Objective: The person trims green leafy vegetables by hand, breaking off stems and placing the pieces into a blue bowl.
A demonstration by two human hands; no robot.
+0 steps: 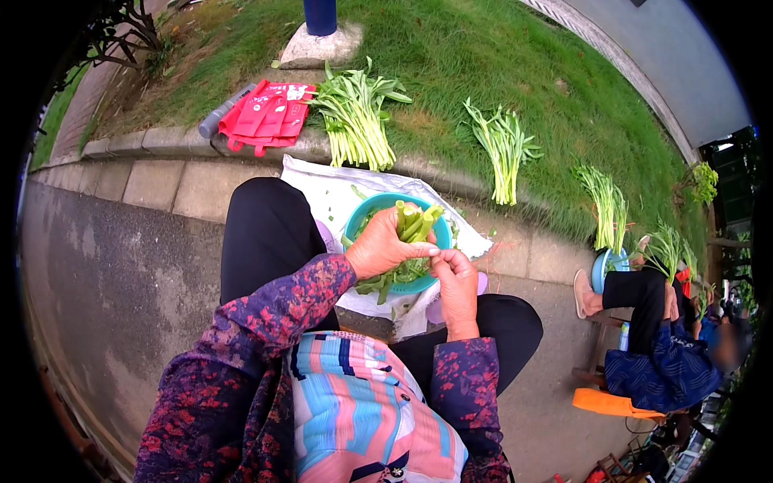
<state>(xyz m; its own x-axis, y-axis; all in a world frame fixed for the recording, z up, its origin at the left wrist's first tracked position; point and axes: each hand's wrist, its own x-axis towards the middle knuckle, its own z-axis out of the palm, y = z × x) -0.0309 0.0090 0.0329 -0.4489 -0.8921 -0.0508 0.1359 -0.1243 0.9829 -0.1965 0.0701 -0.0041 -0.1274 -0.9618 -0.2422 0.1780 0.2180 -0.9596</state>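
Note:
My left hand (377, 245) is closed around a bunch of thick green vegetable stems (417, 223), their cut ends pointing up and away from me. My right hand (457, 290) is pinched close against the left thumb, at the near side of the bunch; what its fingertips grip is too small to make out. Below both hands is a round turquoise basin (385, 199) with loose green leaves (394, 275) in it. The basin rests on a white sheet (307, 175) between my knees, and my hands hide part of it.
Beyond the sheet lie a large bundle of leafy greens (358, 121), a smaller bundle (506, 153) and a red bag (270, 114) beside a grey cylinder (225, 110). A stone curb (181, 141) borders the grass. At right, a seated person (660, 362) handles greens near a blue basin (600, 270).

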